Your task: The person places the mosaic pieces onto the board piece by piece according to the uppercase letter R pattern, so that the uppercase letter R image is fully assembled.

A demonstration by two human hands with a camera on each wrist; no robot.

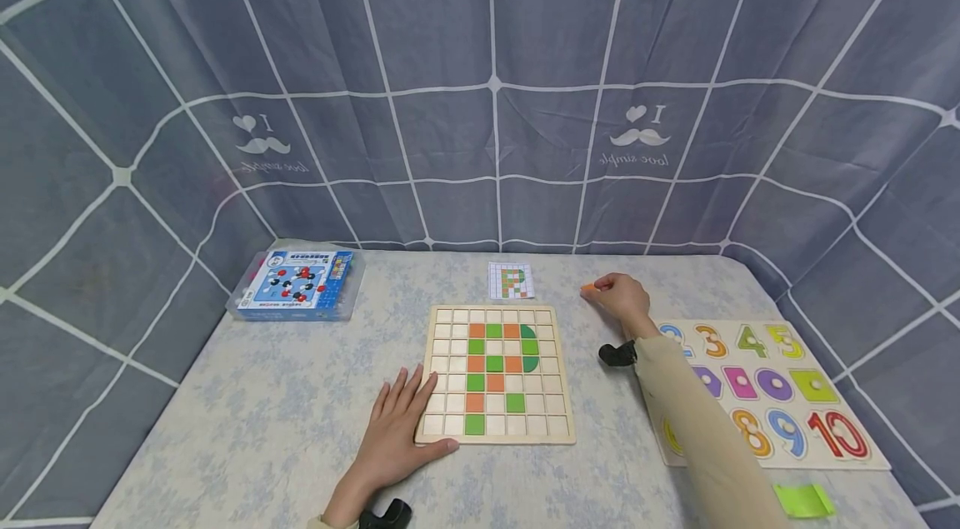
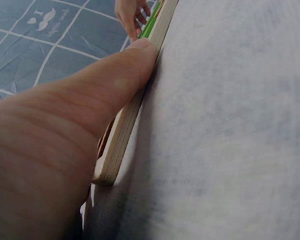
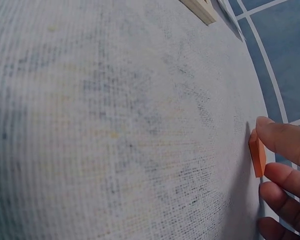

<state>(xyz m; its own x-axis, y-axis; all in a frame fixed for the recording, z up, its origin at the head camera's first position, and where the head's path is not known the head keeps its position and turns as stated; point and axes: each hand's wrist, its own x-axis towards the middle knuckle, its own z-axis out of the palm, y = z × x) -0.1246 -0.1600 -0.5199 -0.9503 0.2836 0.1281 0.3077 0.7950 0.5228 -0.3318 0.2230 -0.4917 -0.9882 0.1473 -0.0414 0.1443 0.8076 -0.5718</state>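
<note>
A wooden grid board (image 1: 534,426) lies in the middle of the table in the head view. Orange and green square tiles, plus two darker green rounded tiles, sit in its cells. My left hand (image 1: 393,433) rests with fingers spread at the board's lower left corner; in the left wrist view its thumb (image 2: 117,70) lies along the board's edge. Right of the board, near the table's back, my right hand (image 1: 624,298) pinches an orange tile (image 3: 258,155) between thumb and finger, close to the tabletop. Behind the board lies a small pattern card (image 1: 496,282) showing a coloured letter R.
A number-and-shape puzzle board (image 1: 813,408) lies at the right, partly under my right forearm. Below it sits a bright green piece (image 1: 804,501). A plastic case with a blue molecule-model cover (image 1: 288,283) stands at the back left. A tiled-pattern curtain (image 1: 450,137) surrounds the table.
</note>
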